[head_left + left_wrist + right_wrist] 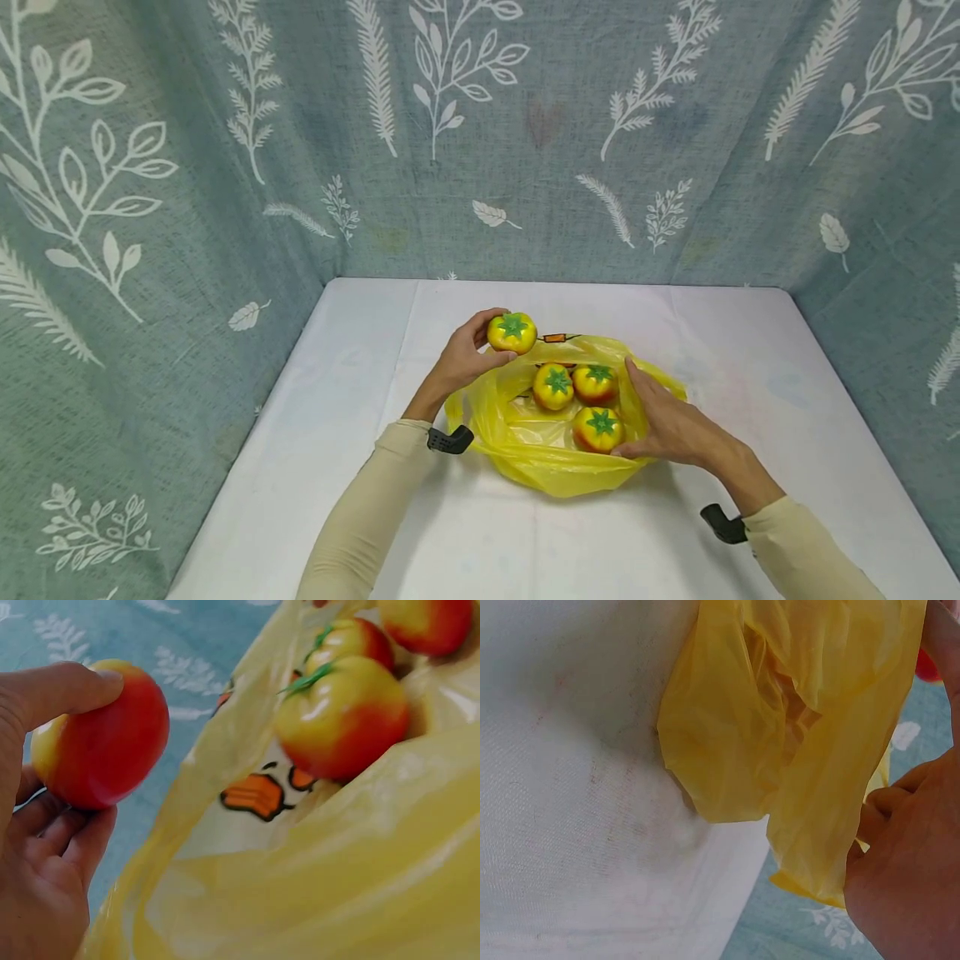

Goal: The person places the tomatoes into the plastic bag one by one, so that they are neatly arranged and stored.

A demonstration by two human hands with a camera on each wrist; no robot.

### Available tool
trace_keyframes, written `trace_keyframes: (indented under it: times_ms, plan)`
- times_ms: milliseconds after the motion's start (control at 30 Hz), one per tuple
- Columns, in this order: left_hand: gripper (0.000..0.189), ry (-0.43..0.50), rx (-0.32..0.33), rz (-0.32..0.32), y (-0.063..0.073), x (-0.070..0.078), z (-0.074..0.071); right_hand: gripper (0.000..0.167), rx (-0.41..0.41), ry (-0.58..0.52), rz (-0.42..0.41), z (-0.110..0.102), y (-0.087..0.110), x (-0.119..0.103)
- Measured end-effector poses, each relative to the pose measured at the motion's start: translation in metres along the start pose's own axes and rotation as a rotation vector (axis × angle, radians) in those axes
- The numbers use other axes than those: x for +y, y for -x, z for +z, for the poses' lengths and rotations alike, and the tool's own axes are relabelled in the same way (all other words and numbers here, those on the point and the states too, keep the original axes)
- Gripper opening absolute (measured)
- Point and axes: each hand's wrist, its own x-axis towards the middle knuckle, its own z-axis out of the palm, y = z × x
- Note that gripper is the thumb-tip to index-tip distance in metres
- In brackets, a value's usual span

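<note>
My left hand [472,350] grips a yellow-and-red tomato [512,332] with a green star-shaped top. It is above the left far rim of a yellow plastic bag [536,471]. The left wrist view shows the thumb on this tomato's [124,742] red side, with fingers beneath. Inside the wide mouth of the bag lie three similar tomatoes, one at the left [553,387], one at the back [596,383] and one in front [598,429]. At the right rim, my right hand [671,421] holds the bag's side, its thumb near the front tomato. The right fingertips are partly hidden.
The bag stands on a white-covered table [360,350]. Behind and beside the table hangs a grey-green curtain [540,225] with white leaf prints. Each wrist carries a black strap device [450,439]. An orange-and-black print [255,796] shows on the bag.
</note>
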Motion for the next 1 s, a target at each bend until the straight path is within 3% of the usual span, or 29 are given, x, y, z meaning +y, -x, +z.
trace_keyframes:
  times_ms: [567,867,1000]
  plan:
    - [0.068,-0.074,-0.141,0.021,-0.009,-0.001,0.047,0.134,-0.002,-0.018,0.011,-0.002,0.004,0.002]
    - [0.07,-0.153,-0.19,0.061,-0.003,-0.003,0.057,0.134,-0.003,-0.013,0.013,-0.001,0.003,0.003]
    - [0.071,-0.205,-0.204,0.029,0.0,-0.001,0.058,0.134,0.002,-0.006,0.01,-0.001,0.003,0.003]
